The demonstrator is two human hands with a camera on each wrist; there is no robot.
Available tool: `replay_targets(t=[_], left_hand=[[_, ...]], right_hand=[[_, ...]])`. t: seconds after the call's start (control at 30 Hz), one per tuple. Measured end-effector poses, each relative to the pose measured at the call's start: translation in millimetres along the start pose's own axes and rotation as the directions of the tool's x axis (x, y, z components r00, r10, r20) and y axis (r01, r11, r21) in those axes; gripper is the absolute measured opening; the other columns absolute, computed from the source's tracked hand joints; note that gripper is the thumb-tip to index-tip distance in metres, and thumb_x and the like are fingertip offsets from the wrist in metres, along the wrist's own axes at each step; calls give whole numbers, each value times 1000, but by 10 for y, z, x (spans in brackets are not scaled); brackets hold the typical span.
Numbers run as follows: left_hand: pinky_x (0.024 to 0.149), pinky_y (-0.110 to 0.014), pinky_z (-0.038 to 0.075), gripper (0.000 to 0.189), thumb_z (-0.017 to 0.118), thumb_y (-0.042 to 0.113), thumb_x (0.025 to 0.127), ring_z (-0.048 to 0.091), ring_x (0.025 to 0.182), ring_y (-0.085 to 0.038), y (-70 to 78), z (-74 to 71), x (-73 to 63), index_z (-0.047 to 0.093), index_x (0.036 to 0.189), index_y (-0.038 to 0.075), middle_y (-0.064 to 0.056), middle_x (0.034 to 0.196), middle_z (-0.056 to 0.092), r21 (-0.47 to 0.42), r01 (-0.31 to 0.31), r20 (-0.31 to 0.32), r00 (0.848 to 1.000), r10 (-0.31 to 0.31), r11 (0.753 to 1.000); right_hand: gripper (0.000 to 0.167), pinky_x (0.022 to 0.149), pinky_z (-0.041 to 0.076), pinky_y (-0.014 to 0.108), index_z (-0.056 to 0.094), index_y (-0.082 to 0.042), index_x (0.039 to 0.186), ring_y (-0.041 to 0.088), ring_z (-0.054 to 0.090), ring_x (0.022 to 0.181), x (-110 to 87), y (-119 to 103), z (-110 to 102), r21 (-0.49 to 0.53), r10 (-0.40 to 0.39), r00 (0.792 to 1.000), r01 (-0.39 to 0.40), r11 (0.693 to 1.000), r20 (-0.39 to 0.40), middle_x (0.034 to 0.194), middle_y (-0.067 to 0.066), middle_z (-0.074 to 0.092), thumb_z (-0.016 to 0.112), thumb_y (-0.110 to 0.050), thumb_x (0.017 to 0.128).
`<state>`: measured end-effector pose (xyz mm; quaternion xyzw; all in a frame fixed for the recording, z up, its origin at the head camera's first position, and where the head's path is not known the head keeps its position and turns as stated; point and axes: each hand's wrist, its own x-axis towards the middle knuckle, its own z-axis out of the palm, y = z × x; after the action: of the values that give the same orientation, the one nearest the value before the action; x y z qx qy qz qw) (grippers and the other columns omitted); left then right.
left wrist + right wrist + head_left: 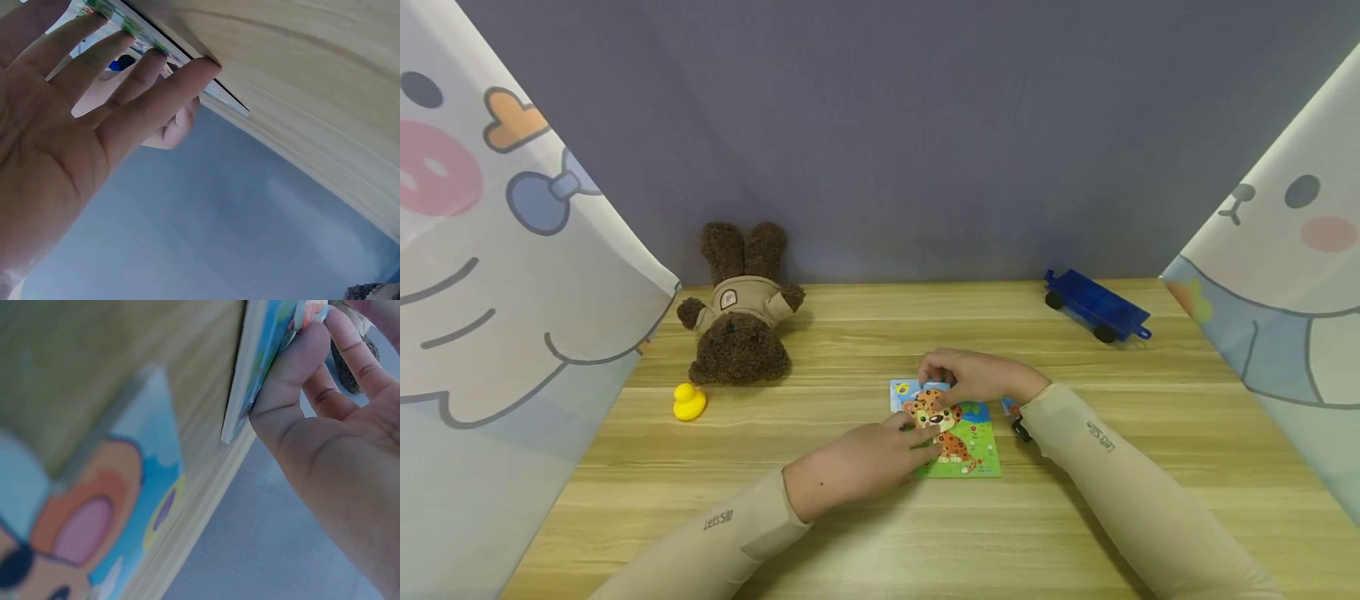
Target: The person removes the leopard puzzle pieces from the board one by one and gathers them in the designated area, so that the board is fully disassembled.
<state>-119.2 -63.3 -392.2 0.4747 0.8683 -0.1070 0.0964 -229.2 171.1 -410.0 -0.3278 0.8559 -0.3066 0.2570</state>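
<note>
A small jigsaw puzzle board with a spotted leopard cub on green grass lies flat on the table. My left hand rests its fairly straight fingertips on the board's left and middle part. In the left wrist view, those fingers touch the picture and its edge. My right hand is over the board's upper part, thumb and forefinger pinching a small puzzle piece, mostly hidden by the fingers. Under the right wrist lies another picture piece showing an orange ear, largely covered by the forearm in the head view.
On the wooden table, a brown teddy bear in a beige shirt lies at the back left. Near it stands a yellow rubber duck. A blue toy trailer stands at the back right, before a grey partition.
</note>
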Motion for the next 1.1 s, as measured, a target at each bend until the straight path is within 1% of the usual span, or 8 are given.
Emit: replay_targets(t=[0.13,0.3,0.47,0.67,0.77,0.93,1.03,1.1], left_hand=[[100,-21,61,55,67,31,107,52,146,-19,-15,-3,-20,51,160,32,9,171,45,30,-13,-13,1000,14,999],[106,-23,59,54,67,32,107,54,145,-19,-20,2,-28,53,159,32,9,169,47,62,-24,-37,999,26,998],[110,-25,58,54,67,32,107,54,146,-19,-8,0,-27,52,159,32,9,170,46,54,-15,-31,999,16,998],[114,-27,56,55,67,32,107,51,149,-20,-9,5,-6,51,160,34,9,171,44,22,0,-7,1000,0,1000],[113,-27,57,56,67,31,107,51,150,-20,-8,12,3,51,160,34,9,172,43,-3,8,3,1000,-8,1000],[107,-26,60,58,69,30,106,50,150,-20,-10,4,15,50,160,36,10,171,43,-26,23,20,1000,-22,999],[105,-27,61,60,70,30,105,49,151,-19,-17,-5,26,50,160,38,11,171,42,-29,28,27,999,-27,999],[105,-28,62,60,71,30,104,48,152,-20,-22,-6,32,49,160,38,12,172,42,-36,31,35,999,-30,999]], right_hand=[[29,81,46,30,64,-19,122,18,49,92,3,4,-6,9,0,1000,0,1000,-6,105,6,55,80,-23,98],[26,79,46,29,65,-18,122,18,49,91,6,5,-12,12,-13,1000,13,1000,-13,104,7,56,78,-21,100],[21,77,46,29,66,-18,122,18,50,88,2,11,-11,15,-16,1000,16,1000,-16,102,4,56,74,-22,103],[17,73,48,30,67,-18,123,18,52,84,-1,31,-15,32,-15,1000,15,999,-10,100,4,58,69,-21,106],[17,72,49,30,67,-18,124,18,54,82,1,41,-18,44,-14,1000,14,999,-1,99,4,59,67,-19,107],[18,69,51,29,67,-20,127,18,56,77,7,76,-17,80,-17,1000,16,997,13,95,3,62,63,-20,109],[19,67,50,31,66,-20,128,20,55,75,-2,92,-27,118,-16,1000,14,993,14,92,4,61,60,-22,111],[21,69,51,32,66,-20,130,21,55,76,-9,103,-33,145,-12,1000,10,989,15,92,5,61,57,-22,111]])
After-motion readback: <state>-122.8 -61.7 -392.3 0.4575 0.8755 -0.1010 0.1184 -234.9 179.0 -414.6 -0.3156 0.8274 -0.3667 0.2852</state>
